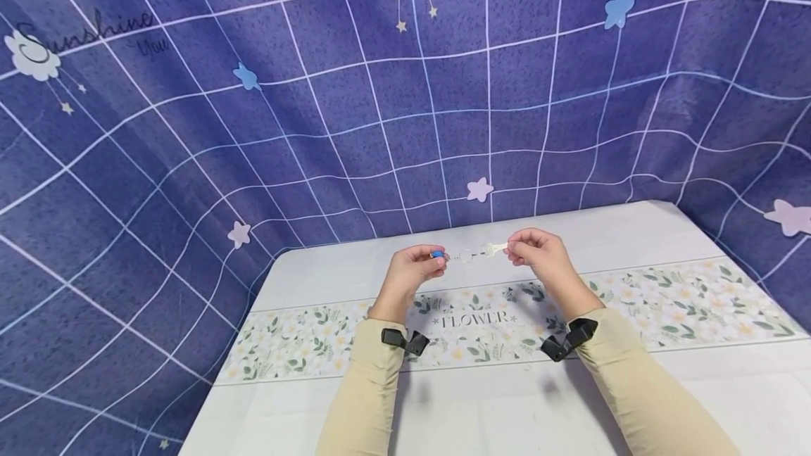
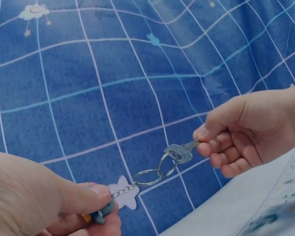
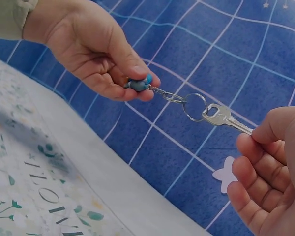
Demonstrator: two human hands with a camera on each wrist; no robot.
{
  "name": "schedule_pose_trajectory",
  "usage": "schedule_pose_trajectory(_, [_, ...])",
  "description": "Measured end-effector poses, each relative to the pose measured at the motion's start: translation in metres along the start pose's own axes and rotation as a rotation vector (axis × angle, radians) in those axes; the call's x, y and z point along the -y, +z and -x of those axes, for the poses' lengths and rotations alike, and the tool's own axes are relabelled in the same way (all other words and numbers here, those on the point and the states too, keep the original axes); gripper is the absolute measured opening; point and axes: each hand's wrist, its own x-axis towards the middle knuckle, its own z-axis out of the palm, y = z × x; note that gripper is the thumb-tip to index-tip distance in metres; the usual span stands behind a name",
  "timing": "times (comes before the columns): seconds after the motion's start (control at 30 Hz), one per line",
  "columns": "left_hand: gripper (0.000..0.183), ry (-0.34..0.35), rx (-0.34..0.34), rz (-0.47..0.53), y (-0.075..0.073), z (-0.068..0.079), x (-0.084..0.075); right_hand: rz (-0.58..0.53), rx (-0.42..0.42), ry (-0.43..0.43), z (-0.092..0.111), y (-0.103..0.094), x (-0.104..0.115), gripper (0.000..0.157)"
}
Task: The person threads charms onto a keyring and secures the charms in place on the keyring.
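Observation:
My left hand pinches a small blue charm between thumb and fingers, so part of the charm is hidden. From it a short metal chain leads to a metal ring. A second ring is linked with the first and passes through the hole in the head of a silver key. My right hand pinches that key by its blade, whose tip is covered by the fingers. Charm, rings and key stretch in a line between both hands, above the table.
Below the hands lies a white table with a floral band lettered FLOWER. A blue curtain with a white grid, stars and clouds hangs behind the table and along its sides. Each wrist wears a black strap.

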Motion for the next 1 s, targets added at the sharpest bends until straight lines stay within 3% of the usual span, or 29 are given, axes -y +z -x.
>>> schedule_pose_trajectory(0.43, [0.029, -0.108, -0.099, -0.093, -0.004, -0.016, 0.031, 0.227, -0.039, 0.111, -0.015, 0.007, -0.022, 0.013])
schedule_pose_trajectory(0.77, [0.021, -0.102, -0.168, -0.317, -0.003, -0.018, 0.046, 0.465, -0.041, 0.158, -0.017, 0.008, -0.042, 0.010])
schedule_pose_trajectory(1.0, [0.018, -0.108, -0.181, -0.392, -0.005, -0.020, 0.058, 0.511, -0.028, 0.214, -0.017, 0.011, -0.054, 0.011])
